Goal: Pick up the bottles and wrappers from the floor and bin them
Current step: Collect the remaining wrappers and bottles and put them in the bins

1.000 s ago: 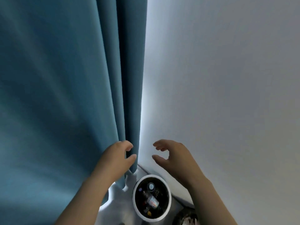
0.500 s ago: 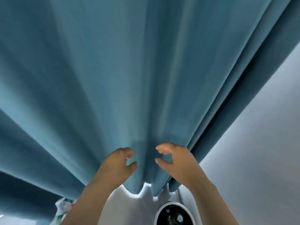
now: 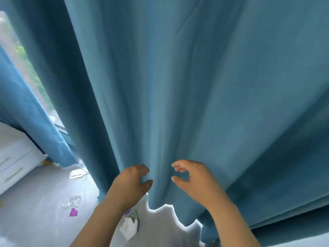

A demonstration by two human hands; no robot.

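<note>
Left hand [image 3: 132, 184] curling against the teal fabric curtain [image 3: 195, 86], pinch uncertain; right hand [image 3: 194, 180] hanging loosely curled, holding nothing. White crumpled wrapper [image 3: 129, 227], small purple wrapper [image 3: 73, 212] and clear plastic bottle [image 3: 72, 202] are lying unpicked on the grey floor [image 3: 35, 221]; bin unseen

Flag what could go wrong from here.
The curtain reaches the floor and may hide litter under its hem. The clear bottle blends into the grey floor, so it may be overlooked. The white wrapper lies right below the camera, where it may be trodden on.
</note>
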